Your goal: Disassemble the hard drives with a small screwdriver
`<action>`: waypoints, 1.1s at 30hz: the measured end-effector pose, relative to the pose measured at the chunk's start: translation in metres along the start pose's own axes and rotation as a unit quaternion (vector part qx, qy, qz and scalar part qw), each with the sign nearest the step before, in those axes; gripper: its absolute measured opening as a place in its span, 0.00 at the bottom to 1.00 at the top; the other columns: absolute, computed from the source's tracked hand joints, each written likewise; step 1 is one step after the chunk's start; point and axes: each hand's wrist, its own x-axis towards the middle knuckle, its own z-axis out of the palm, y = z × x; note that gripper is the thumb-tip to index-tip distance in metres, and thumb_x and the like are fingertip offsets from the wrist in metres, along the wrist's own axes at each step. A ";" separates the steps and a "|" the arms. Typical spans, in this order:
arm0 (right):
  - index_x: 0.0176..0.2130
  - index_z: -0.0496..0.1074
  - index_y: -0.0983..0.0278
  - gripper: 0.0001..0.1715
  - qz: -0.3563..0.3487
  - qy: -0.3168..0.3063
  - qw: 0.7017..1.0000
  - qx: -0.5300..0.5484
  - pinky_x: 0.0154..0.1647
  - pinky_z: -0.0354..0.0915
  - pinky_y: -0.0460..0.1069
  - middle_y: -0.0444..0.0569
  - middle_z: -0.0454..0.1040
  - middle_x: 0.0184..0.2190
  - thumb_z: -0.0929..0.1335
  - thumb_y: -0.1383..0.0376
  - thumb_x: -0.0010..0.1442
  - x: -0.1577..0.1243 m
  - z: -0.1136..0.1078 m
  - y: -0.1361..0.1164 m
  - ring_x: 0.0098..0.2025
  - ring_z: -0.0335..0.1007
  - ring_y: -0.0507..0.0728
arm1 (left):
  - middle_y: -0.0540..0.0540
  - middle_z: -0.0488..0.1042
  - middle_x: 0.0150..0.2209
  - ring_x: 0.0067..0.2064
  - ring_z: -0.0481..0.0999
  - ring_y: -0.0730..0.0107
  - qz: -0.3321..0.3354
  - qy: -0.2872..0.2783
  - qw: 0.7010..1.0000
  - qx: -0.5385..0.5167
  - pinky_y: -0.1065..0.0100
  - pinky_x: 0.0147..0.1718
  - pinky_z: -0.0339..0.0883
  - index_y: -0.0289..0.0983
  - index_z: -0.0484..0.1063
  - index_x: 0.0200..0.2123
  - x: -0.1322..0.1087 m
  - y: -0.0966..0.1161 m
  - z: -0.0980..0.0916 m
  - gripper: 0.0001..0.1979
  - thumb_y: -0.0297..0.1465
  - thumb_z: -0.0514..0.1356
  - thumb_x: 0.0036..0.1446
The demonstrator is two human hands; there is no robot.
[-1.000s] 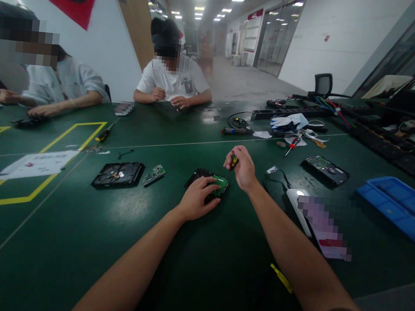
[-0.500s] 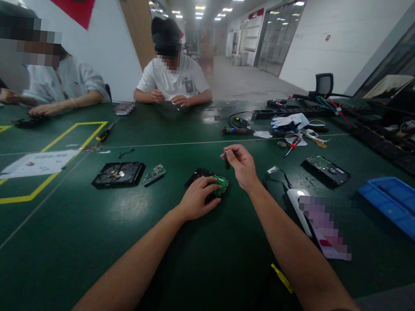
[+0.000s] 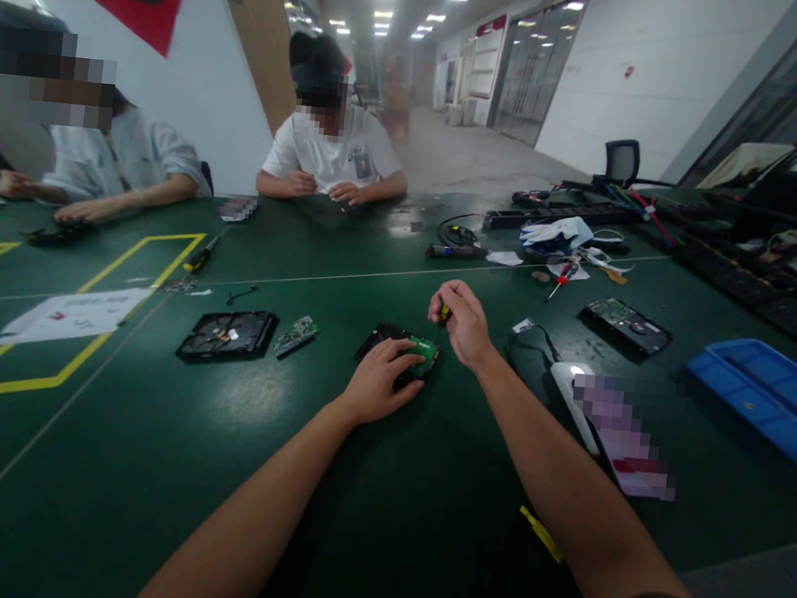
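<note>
On the green table, a black hard drive (image 3: 372, 336) lies with its green circuit board (image 3: 424, 358) facing up. My left hand (image 3: 382, 382) is over its near left part, the fingers resting on top and the thumb at the near edge, holding it against the table. My right hand (image 3: 463, 324) is closed around a screwdriver (image 3: 445, 312) with a yellow and black handle, mostly hidden by the fingers. The thin shaft points down at the board's right end; whether the tip touches a screw is too small to tell.
Left of the drive are a loose circuit board (image 3: 296, 335) and an opened drive casing (image 3: 227, 335). To the right lie another hard drive (image 3: 625, 327), a white power strip (image 3: 575, 405) and a blue tray (image 3: 769, 401). Two people sit across the table.
My right hand has turned the screwdriver more upright, showing its yellow handle part, with the shaft now down at the board's right end. My left hand and the drive have stayed put.
</note>
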 end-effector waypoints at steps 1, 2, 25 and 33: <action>0.35 0.67 0.59 0.18 -0.004 0.005 1.000 -0.007 0.32 0.64 0.48 0.40 0.71 0.27 0.73 0.50 0.61 0.000 0.000 0.000 0.28 0.67 0.51 | 0.40 0.70 0.60 0.62 0.69 0.51 0.000 -0.001 1.000 0.001 0.45 0.62 0.64 0.44 0.71 0.59 0.000 0.000 0.000 0.22 0.40 0.63 0.62; 0.36 0.66 0.59 0.18 -0.010 0.010 1.000 -0.016 0.33 0.65 0.48 0.40 0.71 0.28 0.74 0.51 0.59 0.000 0.000 0.000 0.29 0.68 0.51 | 0.40 0.70 0.60 0.62 0.69 0.50 -0.001 -0.002 1.000 0.001 0.45 0.62 0.64 0.44 0.71 0.59 0.000 0.000 0.000 0.22 0.40 0.63 0.62; 0.36 0.71 0.59 0.18 -0.049 0.070 0.990 -0.111 0.32 0.64 0.48 0.42 0.74 0.29 0.77 0.53 0.56 0.004 -0.004 0.003 0.30 0.68 0.52 | 0.41 0.69 0.60 0.61 0.70 0.51 -0.003 -0.003 1.000 0.000 0.45 0.61 0.65 0.45 0.71 0.59 0.001 0.001 -0.002 0.22 0.40 0.62 0.62; 0.36 0.75 0.60 0.15 -0.047 0.037 0.991 -0.120 0.37 0.66 0.49 0.44 0.75 0.31 0.75 0.52 0.58 0.002 -0.005 -0.002 0.33 0.70 0.53 | 0.40 0.69 0.60 0.61 0.69 0.51 -0.005 -0.007 1.000 0.002 0.45 0.61 0.65 0.44 0.71 0.59 0.001 0.000 -0.002 0.22 0.40 0.62 0.63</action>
